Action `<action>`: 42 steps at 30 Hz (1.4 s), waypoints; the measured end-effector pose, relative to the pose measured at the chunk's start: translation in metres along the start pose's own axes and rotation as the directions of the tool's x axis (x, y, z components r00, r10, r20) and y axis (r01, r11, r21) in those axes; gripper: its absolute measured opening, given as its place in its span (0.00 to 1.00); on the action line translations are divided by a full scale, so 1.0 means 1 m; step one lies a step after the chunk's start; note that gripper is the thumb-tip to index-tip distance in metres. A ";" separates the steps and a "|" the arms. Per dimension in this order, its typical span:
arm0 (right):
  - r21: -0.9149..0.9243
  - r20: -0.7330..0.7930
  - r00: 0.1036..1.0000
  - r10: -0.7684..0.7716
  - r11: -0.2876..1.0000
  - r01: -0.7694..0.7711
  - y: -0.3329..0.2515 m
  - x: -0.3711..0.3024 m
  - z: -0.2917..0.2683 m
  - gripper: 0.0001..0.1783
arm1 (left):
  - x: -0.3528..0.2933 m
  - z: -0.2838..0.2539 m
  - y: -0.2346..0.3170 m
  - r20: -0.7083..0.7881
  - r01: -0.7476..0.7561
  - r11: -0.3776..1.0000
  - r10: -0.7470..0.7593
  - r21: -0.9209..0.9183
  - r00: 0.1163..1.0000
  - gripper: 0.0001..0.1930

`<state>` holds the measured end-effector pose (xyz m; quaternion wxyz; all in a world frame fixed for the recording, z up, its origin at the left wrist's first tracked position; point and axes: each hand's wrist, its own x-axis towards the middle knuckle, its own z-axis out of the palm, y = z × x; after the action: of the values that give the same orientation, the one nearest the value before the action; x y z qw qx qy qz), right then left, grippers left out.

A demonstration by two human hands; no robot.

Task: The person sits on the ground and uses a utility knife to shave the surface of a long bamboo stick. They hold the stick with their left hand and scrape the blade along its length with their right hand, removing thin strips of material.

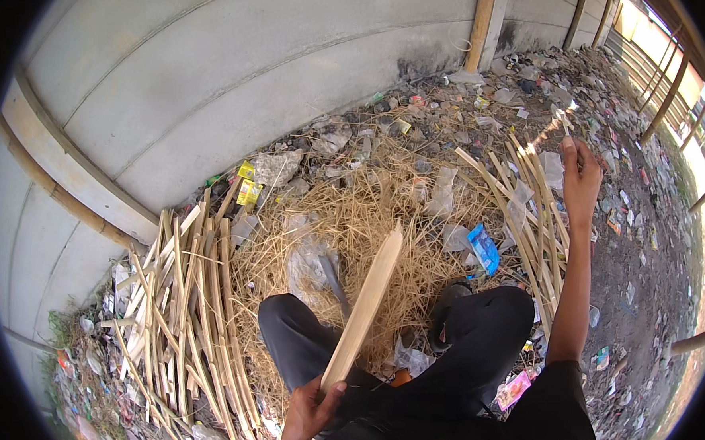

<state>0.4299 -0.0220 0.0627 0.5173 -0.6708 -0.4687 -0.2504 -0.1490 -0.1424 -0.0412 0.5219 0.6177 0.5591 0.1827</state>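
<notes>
My left hand (308, 409), low in the middle, is closed around the lower end of a wide split bamboo slat (366, 304). The slat slants up and away between my knees, its far end jagged. Out to the far right, my right hand (582, 176) is raised with the arm stretched. Its fingers pinch what looks like a thin pale bamboo strip (565, 126), only a short end of which shows. Below and left of that hand lies a pile of thin bamboo strips (531, 229). A grey knife blade (334, 283) shows beside the slat; its handle is hidden.
A larger heap of bamboo strips (188, 315) lies on my left. Straw-like shavings (354, 196) cover the ground before me, with a clear plastic bag (306, 261) and a blue wrapper (483, 249). Litter spreads across the dirt. A grey panel wall (257, 64) stands behind.
</notes>
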 end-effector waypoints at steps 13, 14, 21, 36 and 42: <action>0.458 0.584 0.735 -0.344 0.888 0.052 -0.163 -0.121 0.006 0.13 | 0.034 0.009 0.070 0.006 -0.042 0.997 0.042 -0.067 0.999 0.16; 0.439 0.654 0.706 -0.270 0.896 -0.063 -0.171 -0.117 0.000 0.13 | 0.034 0.010 0.074 0.019 -0.056 0.996 0.058 -0.063 0.998 0.16; 0.416 0.826 0.563 0.013 0.659 -0.626 -0.161 -0.122 0.008 0.16 | 0.045 0.018 0.075 0.152 -0.157 0.986 0.164 -0.056 0.975 0.17; 0.508 0.761 0.646 -0.065 0.679 -0.531 -0.155 -0.139 0.012 0.16 | 0.089 0.044 0.113 0.126 -0.224 0.937 0.264 -0.267 0.956 0.13; 0.485 0.648 0.712 -0.270 0.867 -0.113 -0.159 -0.159 0.001 0.17 | 0.092 0.046 0.105 0.092 -0.224 0.937 0.256 -0.267 0.962 0.13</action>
<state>0.2194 -0.0758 0.0054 0.4427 -0.5391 -0.7053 0.1262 -0.0308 -0.0641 -0.0028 0.6044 0.6198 0.4177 0.2761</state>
